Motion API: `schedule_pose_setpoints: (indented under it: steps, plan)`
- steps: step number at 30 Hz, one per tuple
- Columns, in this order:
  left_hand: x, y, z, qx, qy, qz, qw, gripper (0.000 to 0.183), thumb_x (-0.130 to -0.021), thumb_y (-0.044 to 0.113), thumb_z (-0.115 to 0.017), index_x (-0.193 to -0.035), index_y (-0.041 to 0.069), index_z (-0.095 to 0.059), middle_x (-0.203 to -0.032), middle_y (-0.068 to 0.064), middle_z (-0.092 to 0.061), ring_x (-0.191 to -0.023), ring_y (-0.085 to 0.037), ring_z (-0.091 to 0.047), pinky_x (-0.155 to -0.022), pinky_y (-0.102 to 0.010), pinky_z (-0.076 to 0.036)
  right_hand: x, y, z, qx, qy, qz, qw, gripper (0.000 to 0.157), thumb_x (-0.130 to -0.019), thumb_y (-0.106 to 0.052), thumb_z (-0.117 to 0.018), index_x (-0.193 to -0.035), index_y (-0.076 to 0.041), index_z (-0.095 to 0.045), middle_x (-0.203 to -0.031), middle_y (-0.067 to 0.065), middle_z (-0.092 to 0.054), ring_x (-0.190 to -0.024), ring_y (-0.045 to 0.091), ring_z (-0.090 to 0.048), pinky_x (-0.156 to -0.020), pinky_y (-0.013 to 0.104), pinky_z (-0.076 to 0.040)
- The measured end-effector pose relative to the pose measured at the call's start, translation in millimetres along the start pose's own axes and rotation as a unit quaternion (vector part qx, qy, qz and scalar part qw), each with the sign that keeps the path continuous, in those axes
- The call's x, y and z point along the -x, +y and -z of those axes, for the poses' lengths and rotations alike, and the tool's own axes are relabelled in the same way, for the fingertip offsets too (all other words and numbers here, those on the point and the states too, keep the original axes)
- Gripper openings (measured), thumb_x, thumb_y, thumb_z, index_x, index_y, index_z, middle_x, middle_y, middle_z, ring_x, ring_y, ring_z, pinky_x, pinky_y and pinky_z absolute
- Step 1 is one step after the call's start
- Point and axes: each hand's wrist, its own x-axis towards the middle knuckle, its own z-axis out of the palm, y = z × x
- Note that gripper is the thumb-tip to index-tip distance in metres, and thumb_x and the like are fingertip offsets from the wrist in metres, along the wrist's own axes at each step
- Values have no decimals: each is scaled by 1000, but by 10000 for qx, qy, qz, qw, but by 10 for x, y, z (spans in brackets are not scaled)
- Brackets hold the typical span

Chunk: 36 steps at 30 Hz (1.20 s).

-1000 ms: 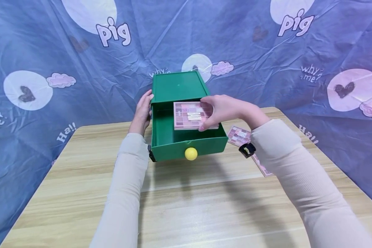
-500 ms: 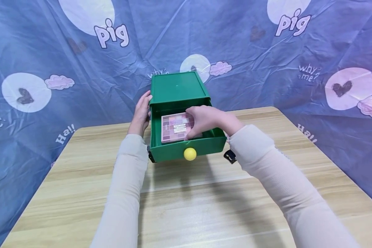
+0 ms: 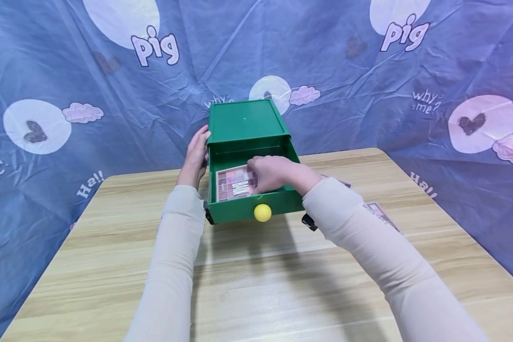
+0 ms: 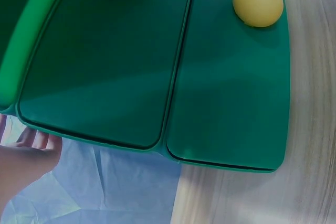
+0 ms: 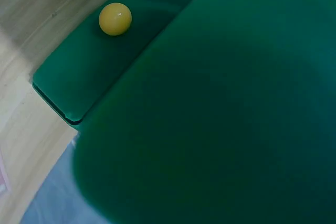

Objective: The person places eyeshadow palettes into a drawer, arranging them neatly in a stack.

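A green drawer cabinet (image 3: 245, 121) stands on the table with its top drawer (image 3: 235, 212) pulled out, a yellow ball knob (image 3: 262, 213) on the front. Inside this drawer, toward its left front corner, lies an eyeshadow palette (image 3: 232, 184) with a pink grid pattern. My right hand (image 3: 275, 173) reaches in over the drawer's right side and grips the palette's right end, fingertips partly hidden. My left hand (image 3: 194, 159) rests along the cabinet's left side; in the left wrist view its fingers (image 4: 39, 140) touch that side wall.
Lower drawers (image 4: 226, 98) with yellow knobs are closed. On the wooden table (image 3: 111, 247), right of the cabinet, lie another palette (image 3: 380, 214) and a partly hidden one (image 3: 341, 181) behind my right sleeve. A blue printed cloth (image 3: 333, 57) hangs behind.
My right hand has lowered the palette from above the open drawer into it, moving left and toward the front. The left hand stays at the cabinet's side.
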Motion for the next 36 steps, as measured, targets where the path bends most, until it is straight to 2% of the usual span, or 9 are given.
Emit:
schedule_pose_setpoints:
  steps: [4,10,16,26,28,31,34,36]
  plan:
    - [0,-7,1,-7,-22,-21,10000,47,-84,19,-47,-130,15,-40,-122,-8,-44,-102,-16,-43,-84,-28,-34,-18,-70,-4,316,-81,-5,9995,62,-74,-36,-62,-120,0,-43,-107,9,-49,-89,20,-46,-77,32,-40]
    - [9,-3,-2,-9,-54,-43,10000,47,-84,20,-47,-130,14,-39,-123,-8,-44,-105,-17,-41,-87,-29,-33,-23,-131,-14,478,-294,-251,9981,51,-78,-33,-60,-117,-4,-46,-101,7,-49,-85,18,-45,-72,31,-41]
    - [6,-10,-1,-91,-57,-106,9999,47,-84,20,-47,-130,15,-39,-123,-7,-44,-106,-16,-41,-87,-30,-32,-34,-142,-39,545,-370,-343,9972,48,-79,-32,-60,-116,-5,-47,-99,6,-49,-84,18,-45,-71,31,-41]
    - [1,-3,0,-46,-38,-26,10000,47,-84,20,-47,-130,15,-39,-124,-8,-43,-107,-17,-40,-88,-29,-32,-1,-132,-19,266,-408,-349,9982,46,-78,-32,-62,-114,-7,-48,-99,4,-49,-85,18,-44,-70,31,-41]
    - [2,-2,0,-25,-30,-6,10000,47,-84,20,-47,-130,15,-39,-123,-8,-43,-106,-17,-41,-87,-29,-33,23,-114,4,209,-348,-277,9988,50,-76,-35,-63,-115,-6,-47,-102,5,-49,-87,19,-45,-72,32,-41]
    - [3,0,-1,-9,-27,5,10000,47,-84,19,-46,-130,15,-39,-122,-8,-44,-104,-16,-42,-85,-28,-34,70,-70,63,199,-217,-199,9994,70,-73,-44,-63,-125,-3,-41,-118,9,-46,-102,21,-44,-81,35,-39]
    - [4,3,-1,19,-29,5,10000,47,-84,18,-46,-130,15,-39,-122,-8,-45,-102,-15,-43,-84,-28,-34,124,-13,148,130,-124,-221,9996,89,-69,-54,-61,-133,-1,-28,-132,12,-34,-117,24,-33,-91,38,-31]
    - [2,3,0,12,-33,-12,10000,47,-84,19,-46,-130,14,-39,-122,-8,-45,-102,-15,-43,-84,-28,-34,164,31,211,2,-46,-226,9997,92,-69,-56,-60,-134,-1,-25,-134,13,-30,-121,25,-29,-93,38,-28]
